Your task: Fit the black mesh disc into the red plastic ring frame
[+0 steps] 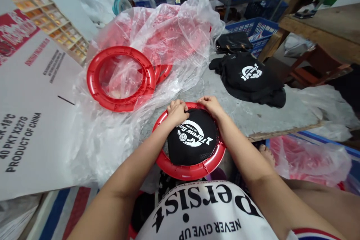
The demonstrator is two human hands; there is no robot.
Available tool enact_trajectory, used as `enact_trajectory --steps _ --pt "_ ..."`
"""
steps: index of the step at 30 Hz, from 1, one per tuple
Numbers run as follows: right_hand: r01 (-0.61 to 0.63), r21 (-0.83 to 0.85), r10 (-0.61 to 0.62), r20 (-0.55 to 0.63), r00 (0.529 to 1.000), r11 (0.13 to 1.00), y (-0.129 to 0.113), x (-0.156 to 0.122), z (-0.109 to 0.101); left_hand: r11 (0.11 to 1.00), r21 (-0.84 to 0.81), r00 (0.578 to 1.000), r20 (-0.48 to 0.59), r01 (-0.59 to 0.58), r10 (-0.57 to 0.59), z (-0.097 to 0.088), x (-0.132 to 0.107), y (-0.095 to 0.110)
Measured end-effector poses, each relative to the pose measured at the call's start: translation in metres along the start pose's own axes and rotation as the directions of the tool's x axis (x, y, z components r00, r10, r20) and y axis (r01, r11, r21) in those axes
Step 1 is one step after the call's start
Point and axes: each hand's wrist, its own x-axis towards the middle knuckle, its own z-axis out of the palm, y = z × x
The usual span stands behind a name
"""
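A red plastic ring [185, 172] rests at the table's front edge, close to my body. Across its opening lies a round piece of black fabric [180, 150] printed with a white "Throw Ball" logo. My left hand [178, 112] is closed at the far left of the ring, its fingers curled on the fabric's edge. At the far right of the rim, my right hand [211, 105] is pinched, with its fingertips on the edge of the fabric; exactly what lies between them is partly hidden.
More red rings [120, 103] lie at the left on clear plastic bags [180, 18]. A pile of black fabric pieces [250, 86] sits at the right. A printed carton [33, 120] stands on the left; a blue crate [306, 137] is at lower right.
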Motion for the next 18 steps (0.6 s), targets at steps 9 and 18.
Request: enact_trajectory --steps 9,18 --pt "0.104 -0.167 -0.093 0.072 0.993 0.98 0.006 0.0 0.001 0.988 -0.136 0.996 -0.051 0.072 -0.079 0.002 0.007 0.003" --pt "0.345 -0.345 -0.265 0.258 0.929 0.873 0.019 0.013 0.003 0.974 -0.184 0.981 -0.116 0.132 -0.154 0.008 0.006 0.007"
